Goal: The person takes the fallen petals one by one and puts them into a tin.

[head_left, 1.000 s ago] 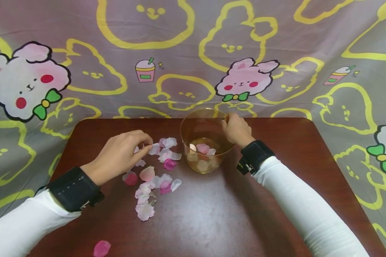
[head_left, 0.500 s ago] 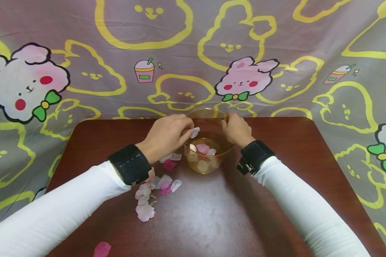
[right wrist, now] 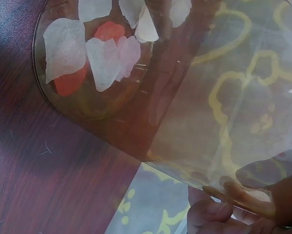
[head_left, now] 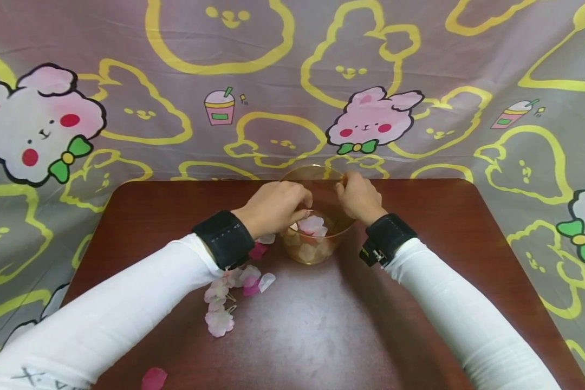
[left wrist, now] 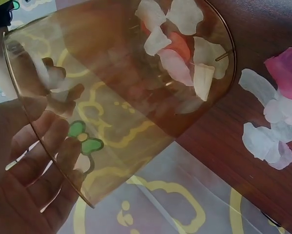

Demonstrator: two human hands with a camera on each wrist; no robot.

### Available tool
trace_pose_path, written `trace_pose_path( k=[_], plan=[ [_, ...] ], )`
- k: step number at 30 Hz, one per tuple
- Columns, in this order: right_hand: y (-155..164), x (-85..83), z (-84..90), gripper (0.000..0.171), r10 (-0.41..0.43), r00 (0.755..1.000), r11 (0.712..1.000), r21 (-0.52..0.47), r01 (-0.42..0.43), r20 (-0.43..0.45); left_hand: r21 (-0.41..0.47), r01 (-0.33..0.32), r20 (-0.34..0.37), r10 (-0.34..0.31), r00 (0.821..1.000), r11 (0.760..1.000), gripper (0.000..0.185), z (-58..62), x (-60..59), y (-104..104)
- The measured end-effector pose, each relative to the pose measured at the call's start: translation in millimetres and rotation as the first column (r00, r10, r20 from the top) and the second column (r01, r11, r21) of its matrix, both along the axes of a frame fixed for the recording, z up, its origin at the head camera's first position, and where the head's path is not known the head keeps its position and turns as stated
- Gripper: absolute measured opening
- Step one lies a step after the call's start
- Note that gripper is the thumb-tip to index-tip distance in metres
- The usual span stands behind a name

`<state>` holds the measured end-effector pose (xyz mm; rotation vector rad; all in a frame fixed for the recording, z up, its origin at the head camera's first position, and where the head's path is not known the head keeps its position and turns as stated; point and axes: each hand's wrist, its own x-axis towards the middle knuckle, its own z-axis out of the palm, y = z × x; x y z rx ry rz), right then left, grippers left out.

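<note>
Translucent amber tub (head_left: 338, 221): one. Petals (right wrist: 102, 62) inside: at least eight. Left hand (head_left: 279, 206): fingers slack, at tub's mouth. Right hand (head_left: 361, 197): gripping tub.

White left sleeve (head_left: 122, 314) with dark line markings (head_left: 41, 377) | wide black left wristband (head_left: 224, 239), stitching I can make out from here | white right sleeve (head_left: 468, 311), wrinkled | black right wristband (head_left: 392, 237), small metal fitting (head_left: 378, 254) | left hand (head_left: 277, 208), right hand (head_left: 359, 196) bare
</note>
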<state>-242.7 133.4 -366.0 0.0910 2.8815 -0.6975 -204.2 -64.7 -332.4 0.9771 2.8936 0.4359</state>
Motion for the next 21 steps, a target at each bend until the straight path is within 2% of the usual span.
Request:
trace_pose_path(
  k=[6,13,17,21],
  plan=[
    [1,0.3,-1.9,0.027,0.010,1.000,1.000,-0.006,-0.010,-0.010,0.072,-0.034,-0.032,0.036,0.999,0.997,0.017,4.2,13.4,-13],
    [0,0.9,-2.4,0.027,0.019,1.000,1.000,-0.005,-0.019,-0.019,0.198,-0.079,-0.074,0.096,0.993,0.977,0.017,1.3,39.9,-50],
    [1,1.6,-2.0,0.027,0.022,1.000,1.000,-0.007,-0.022,-0.019,0.206,-0.121,-0.048,0.134,0.990,0.971,0.018,-5.8,56.6,-76],
    [1,0.7,-2.3,0.027,0.023,1.000,1.000,-0.007,-0.023,-0.017,0.166,-0.176,0.019,0.175,0.984,0.970,0.018,-17.7,76.5,-105]
  ],
)
